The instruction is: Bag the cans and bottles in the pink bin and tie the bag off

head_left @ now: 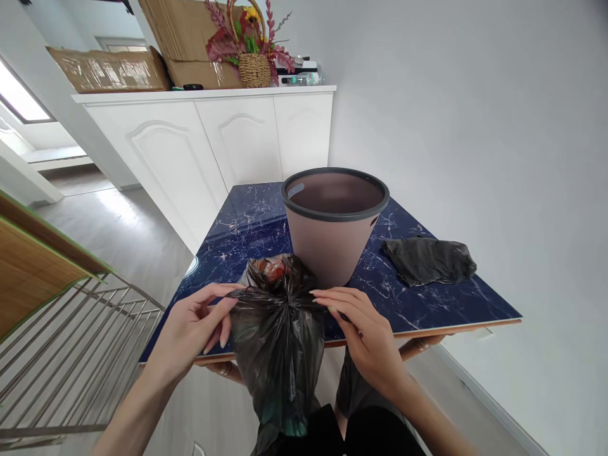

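A black plastic garbage bag (285,342) hangs over the near edge of the table, its upper part resting on the tabletop. It is gathered into a knot-like twist in the middle, and something reddish shows through the thin film behind that. My left hand (194,323) pinches a twisted end of the bag on the left. On the other side, my right hand (358,326) grips the opposite end between thumb and fingers. Just behind the bag stands a pinkish-brown trash can (332,244) with a dark grey rim, upright and open at the top.
A folded black plastic bag (427,259) lies on the right of the dark blue marbled table (237,218). Behind are a white cabinet (247,139), cardboard boxes (109,69) and a flower basket (255,69). A metal rack (90,354) stands at the left.
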Demonstrator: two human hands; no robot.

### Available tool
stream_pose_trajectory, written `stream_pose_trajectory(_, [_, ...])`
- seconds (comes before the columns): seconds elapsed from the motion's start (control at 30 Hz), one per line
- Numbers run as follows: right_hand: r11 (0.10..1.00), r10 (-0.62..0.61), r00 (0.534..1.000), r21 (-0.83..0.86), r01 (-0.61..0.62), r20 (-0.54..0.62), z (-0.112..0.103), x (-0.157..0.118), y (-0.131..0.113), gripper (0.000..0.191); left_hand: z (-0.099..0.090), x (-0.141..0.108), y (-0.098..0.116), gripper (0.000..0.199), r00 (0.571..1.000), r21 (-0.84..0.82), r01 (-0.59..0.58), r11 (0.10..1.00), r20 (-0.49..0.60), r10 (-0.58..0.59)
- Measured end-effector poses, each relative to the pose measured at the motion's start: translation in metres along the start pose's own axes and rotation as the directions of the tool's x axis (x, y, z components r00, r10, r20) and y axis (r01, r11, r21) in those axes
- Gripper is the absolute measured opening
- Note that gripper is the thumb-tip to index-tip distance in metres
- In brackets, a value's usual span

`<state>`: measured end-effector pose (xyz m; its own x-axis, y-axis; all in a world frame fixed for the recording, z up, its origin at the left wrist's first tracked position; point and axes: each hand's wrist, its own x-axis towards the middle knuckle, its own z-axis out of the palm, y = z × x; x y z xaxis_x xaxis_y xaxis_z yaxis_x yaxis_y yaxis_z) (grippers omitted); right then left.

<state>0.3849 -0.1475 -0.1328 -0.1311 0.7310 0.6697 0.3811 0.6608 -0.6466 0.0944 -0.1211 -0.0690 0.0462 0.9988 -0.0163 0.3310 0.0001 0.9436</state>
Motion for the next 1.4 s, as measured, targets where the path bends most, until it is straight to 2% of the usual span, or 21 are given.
stream_pose_trajectory(0.07, [0.991,0.125,0.992,0.052,-0.124,-0.008,0.0,-0.006,0.002,0.028,0.002,-0.005,-0.006,0.038,0.999,-0.134,0.04,0.99,0.033,-0.036])
stream_pose_trajectory(0.2, [0.928,0.361,0.932,0.096,-0.361,0.01,0.002,-0.013,0.006,0.031,0.007,-0.008,-0.023,0.045,0.983,-0.4,0.165,0.901,0.138,-0.119])
stream_pose_trajectory(0.27, [0.914,0.398,0.917,0.084,-0.398,0.018,0.001,-0.015,0.009,0.034,0.006,-0.007,-0.031,0.043,0.976,-0.446,0.203,0.872,0.165,-0.143])
stream_pose_trajectory(0.4, [0.904,0.421,0.905,0.051,-0.424,0.059,-0.005,-0.024,0.017,0.038,-0.001,-0.004,-0.037,0.038,0.99,-0.44,0.138,0.887,0.085,-0.112])
stream_pose_trajectory(0.5, [0.878,0.468,0.877,0.059,-0.476,0.103,-0.006,-0.033,0.024,0.041,-0.003,-0.003,-0.04,0.039,0.994,-0.409,0.112,0.906,0.052,-0.1])
stream_pose_trajectory(0.6, [0.848,0.515,0.847,0.067,-0.526,0.127,-0.001,-0.038,0.028,0.043,0.004,-0.005,-0.044,0.043,0.997,-0.441,0.077,0.894,0.005,-0.083])
stream_pose_trajectory(0.67, [0.837,0.538,0.837,0.053,-0.544,0.094,0.005,-0.039,0.025,0.042,0.011,-0.007,-0.047,0.045,0.996,-0.483,0.063,0.873,-0.029,-0.088])
stream_pose_trajectory(0.77, [0.884,0.466,0.882,-0.007,-0.468,-0.076,0.015,-0.037,0.011,0.029,0.021,-0.009,-0.049,0.046,0.992,-0.534,0.043,0.845,-0.08,-0.101])
stream_pose_trajectory(0.87, [0.947,0.251,0.948,-0.154,-0.282,-0.195,0.024,-0.031,-0.01,0.032,0.026,-0.01,-0.049,0.05,0.986,-0.574,0.018,0.819,-0.128,-0.111])
stream_pose_trajectory(0.97, [0.956,0.13,0.977,-0.239,-0.168,-0.169,0.034,-0.021,-0.027,0.031,0.028,-0.011,-0.048,0.052,0.983,-0.585,0.015,0.811,-0.14,-0.12])
stream_pose_trajectory(1.1, [0.96,0.139,0.987,-0.235,-0.154,-0.079,0.044,-0.008,-0.037,0.035,0.027,-0.013,-0.046,0.051,0.984,-0.552,0.009,0.834,-0.142,-0.104])
stream_pose_trajectory(1.27, [0.952,0.157,0.986,-0.276,-0.135,0.058,0.048,-0.004,-0.034,0.045,0.022,-0.017,-0.047,0.049,0.991,-0.508,0.005,0.862,-0.114,-0.072])
stream_pose_trajectory(1.4, [0.938,0.156,0.984,-0.327,-0.119,0.09,0.047,-0.006,-0.023,0.029,0.021,-0.018,-0.052,0.045,0.994,-0.483,-0.017,0.875,-0.099,-0.035])
